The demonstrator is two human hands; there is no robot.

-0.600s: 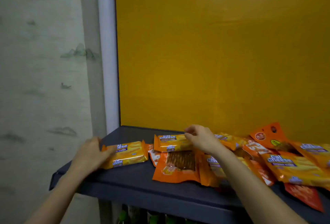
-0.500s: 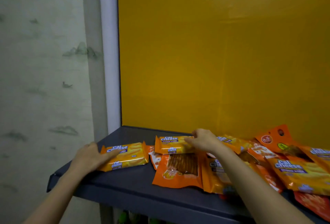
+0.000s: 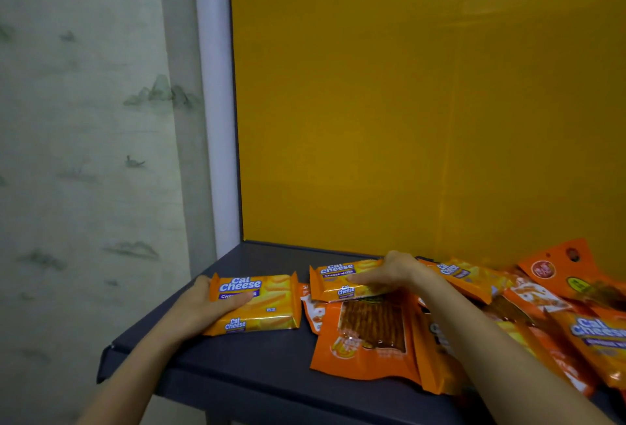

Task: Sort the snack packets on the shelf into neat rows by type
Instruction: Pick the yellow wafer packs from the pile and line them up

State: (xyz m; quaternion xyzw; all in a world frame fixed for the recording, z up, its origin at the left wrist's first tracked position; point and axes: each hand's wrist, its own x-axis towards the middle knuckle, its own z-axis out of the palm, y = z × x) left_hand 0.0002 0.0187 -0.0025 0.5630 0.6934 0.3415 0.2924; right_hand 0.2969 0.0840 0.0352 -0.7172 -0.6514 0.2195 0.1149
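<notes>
Well, nearest me the dark shelf (image 3: pixel 257 357) shows bare board in front of the left hand (image 3: pixel 203 309). In front of the right wrist lies a windowed orange pouch (image 3: pixel 366 340), flat, with reddish sticks showing through it.

The left hand grips the first Cal Cheese packet (image 3: pixel 267 306) at its left end, with the thumb laid across the printed face and the fingers tucked behind. That packet lies flat on the board, apart from everything else. Just beside it, the right hand (image 3: pixel 393 275) covers the right end of the second Cal Cheese packet (image 3: pixel 338 280), fingers curled over the top and thumb along the front edge. This one rests partly on the windowed pouch and on a small orange sachet (image 3: pixel 313 309) that peeks out between the two wafer packets.

To the right of the right arm the heap (image 3: pixel 542 323) is a jumble of overlapping wafer packets and orange pouches at all angles. Another Cal Cheese packet (image 3: pixel 467 275) lies just past the right wrist, and a hang-hole pouch (image 3: pixel 569 265) leans farther back. Behind it all stands the yellow back panel (image 3: pixel 406 102).

I'd say the sorting has barely begun. One wafer packet is set out, a second looks about to join it, and the two types remain mixed over most of the shelf. No row of orange pouches exists yet.
</notes>
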